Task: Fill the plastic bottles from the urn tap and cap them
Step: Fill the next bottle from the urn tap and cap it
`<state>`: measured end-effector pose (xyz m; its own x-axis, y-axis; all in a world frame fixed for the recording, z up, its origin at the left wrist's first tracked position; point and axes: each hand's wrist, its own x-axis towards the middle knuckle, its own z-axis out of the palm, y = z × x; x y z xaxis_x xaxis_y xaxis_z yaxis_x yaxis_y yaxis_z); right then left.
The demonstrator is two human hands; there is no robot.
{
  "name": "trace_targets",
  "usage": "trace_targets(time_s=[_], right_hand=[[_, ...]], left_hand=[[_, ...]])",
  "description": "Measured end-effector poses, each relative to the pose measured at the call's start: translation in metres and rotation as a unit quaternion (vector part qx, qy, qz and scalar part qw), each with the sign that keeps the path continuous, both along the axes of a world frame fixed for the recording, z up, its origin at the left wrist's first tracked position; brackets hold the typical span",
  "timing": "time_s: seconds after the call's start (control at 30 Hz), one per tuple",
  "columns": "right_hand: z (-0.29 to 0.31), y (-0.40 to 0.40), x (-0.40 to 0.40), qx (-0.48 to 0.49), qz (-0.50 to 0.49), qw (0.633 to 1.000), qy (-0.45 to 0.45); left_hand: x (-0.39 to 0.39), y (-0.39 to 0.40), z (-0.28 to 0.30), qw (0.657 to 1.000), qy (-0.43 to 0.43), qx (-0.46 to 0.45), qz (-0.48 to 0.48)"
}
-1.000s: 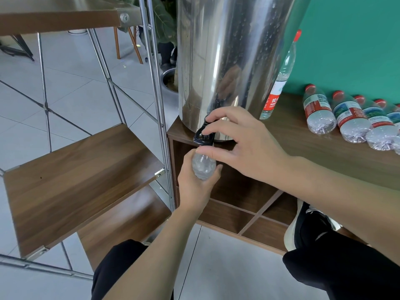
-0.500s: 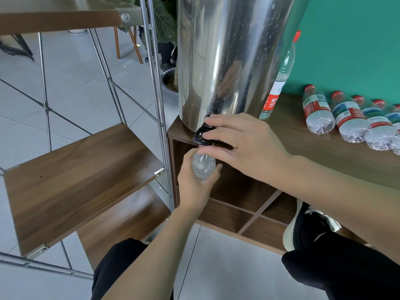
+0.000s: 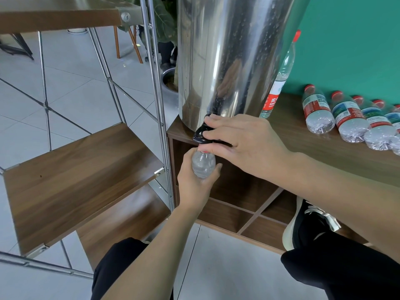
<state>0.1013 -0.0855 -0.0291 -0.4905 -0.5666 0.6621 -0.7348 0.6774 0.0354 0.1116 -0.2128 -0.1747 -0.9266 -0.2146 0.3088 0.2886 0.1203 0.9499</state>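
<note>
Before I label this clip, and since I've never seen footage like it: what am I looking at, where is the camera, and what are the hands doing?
No machine here: a person wears a camera on the head, looking down at their own two hands. The left hand grips a clear plastic bottle and holds it up under the black tap of a tall shiny metal urn. The right hand rests its fingers on the tap handle. The urn stands on a wooden cabinet. Behind it one capped bottle stands upright, and a row of lying bottles with red caps is on the cabinet top to the right. Whether water is flowing cannot be seen.
</note>
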Motion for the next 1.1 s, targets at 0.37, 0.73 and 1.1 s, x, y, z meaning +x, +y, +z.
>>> trace_targets(time_s=[0.37,0.73,1.1], right_hand=[[0.0035,-0.0001,-0.0006,0.013,0.010,1.000,-0.003],[0.0087,-0.0006,-0.0019,0.022,0.027,0.999,0.018],[0.0075,0.0013,-0.0056,0.026,0.027,0.998,0.044]], left_hand=[[0.0001,0.0002,-0.0004,1.000,0.003,0.007,-0.006],[0.0003,-0.0001,0.0000,1.000,0.006,-0.001,-0.002],[0.0019,0.0010,0.0018,1.000,-0.005,0.004,-0.002]])
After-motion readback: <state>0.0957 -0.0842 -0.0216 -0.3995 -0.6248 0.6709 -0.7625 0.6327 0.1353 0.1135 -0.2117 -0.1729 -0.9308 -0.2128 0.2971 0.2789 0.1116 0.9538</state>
